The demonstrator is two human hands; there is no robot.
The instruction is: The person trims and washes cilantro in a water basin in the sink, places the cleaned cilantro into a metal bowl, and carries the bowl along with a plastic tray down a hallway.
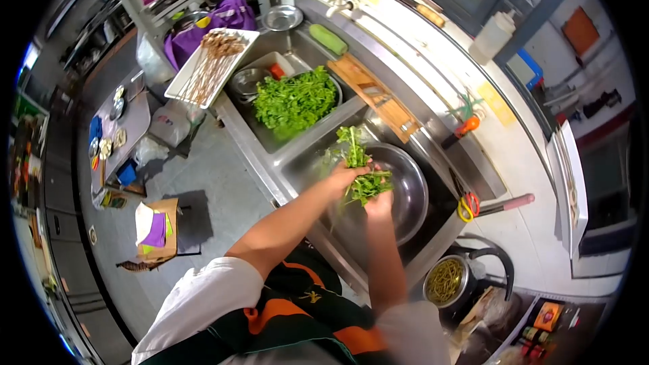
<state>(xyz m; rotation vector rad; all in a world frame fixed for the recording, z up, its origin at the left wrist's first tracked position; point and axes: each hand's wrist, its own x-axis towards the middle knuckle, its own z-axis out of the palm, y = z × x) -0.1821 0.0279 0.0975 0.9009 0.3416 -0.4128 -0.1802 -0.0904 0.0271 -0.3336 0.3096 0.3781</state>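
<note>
Both my hands are over a large steel bowl [410, 189] in the nearer sink basin. My left hand [343, 179] is closed around a bunch of leafy greens [354, 149], whose leaves stick up past the fingers. My right hand [380, 203] is beside it, closed on the lower part of the same greens. A big heap of green leaves [297, 103] fills a container in the farther basin. Across the back of the sink lies a slatted wooden board [375, 98].
A white tray of skewers [209, 67] rests at the sink's far left corner. A green gourd [328, 39] lies behind the basins. Scissors [468, 207] and a knife handle [507, 204] are at the right edge, near a pot of green beans [446, 281].
</note>
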